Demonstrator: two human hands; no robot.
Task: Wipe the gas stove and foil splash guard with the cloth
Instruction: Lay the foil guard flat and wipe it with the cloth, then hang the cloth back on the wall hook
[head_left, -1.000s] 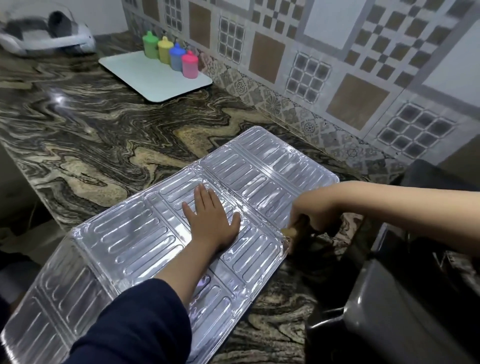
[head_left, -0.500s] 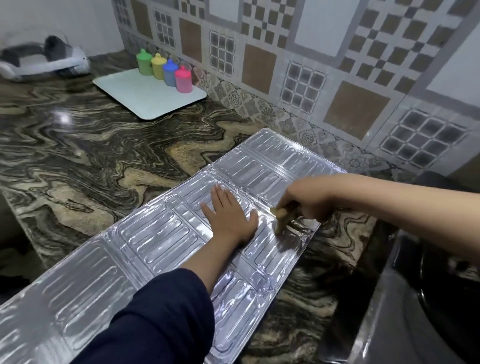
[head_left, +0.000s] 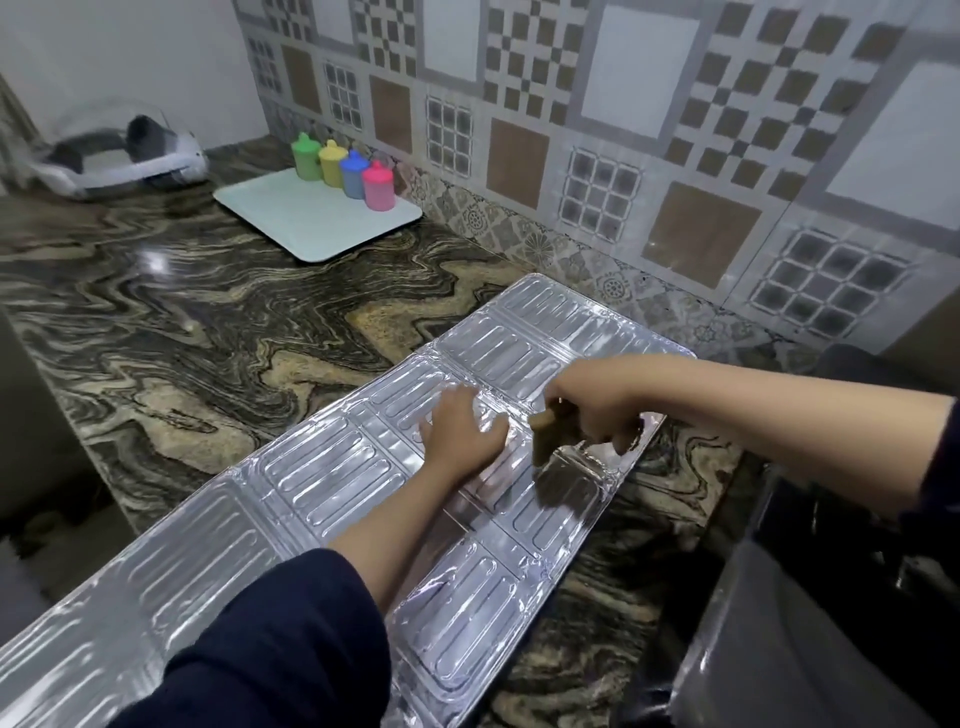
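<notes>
Most of the frame is a dark marbled counter (head_left: 171, 332), with a patterned tile wall (head_left: 597, 130) across the top. Lying flat on the counter, the foil splash guard (head_left: 322, 467) runs as a long strip from the lower left corner up to the centre right, so its long axis is diagonal and its far end stops near the wall. At the lower right edge sits a dark bulk that is likely the gas stove (head_left: 810, 639), just beside the guard and untouched. A white tray (head_left: 306, 218) in the upper left carries four small coloured bottles (head_left: 340, 171). The left hand (head_left: 460, 434) lies spread, palm down, pressing the guard's middle panel. Just to its right, the right hand (head_left: 592, 405) curls around a brownish cloth (head_left: 548, 434) and holds it against the foil near the guard's right edge. Judged from this, the wiping is working the upper-right part of the guard; the long unwiped stretch lies down and left of the cloth, past the bracing hand, which looks the nearer one to shift along it.
</notes>
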